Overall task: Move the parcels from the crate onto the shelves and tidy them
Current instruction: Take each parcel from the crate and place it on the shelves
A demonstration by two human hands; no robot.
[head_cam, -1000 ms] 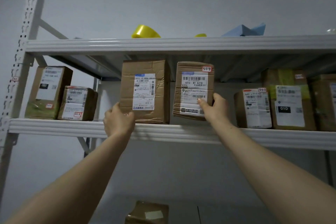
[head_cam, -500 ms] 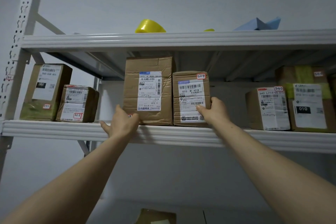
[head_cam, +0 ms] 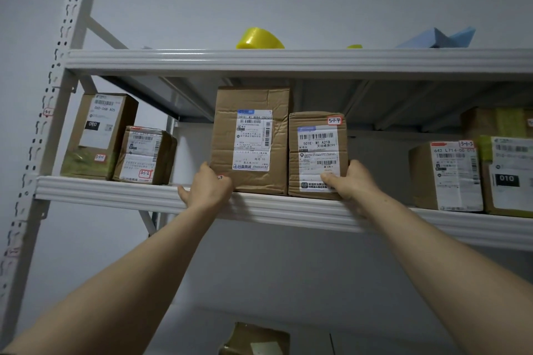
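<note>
Cardboard parcel [head_cam: 316,135] now set down; right grip [head_cam: 351,180] holds it, left grip [head_cam: 206,189] wide.

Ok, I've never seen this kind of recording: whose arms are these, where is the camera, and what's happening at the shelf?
There is no machine here. These are a person's bare arms, filmed by a single camera worn on their head and facing a metal rack. The middle shelf carries several labelled cardboard parcels. The left hand touches the lower left corner of the tall parcel. The right hand grips the small parcel next to it, thumb on the label and fingers round the right side. Both parcels stand side by side on the shelf. The top shelf holds a yellow roll and something blue.
</note>
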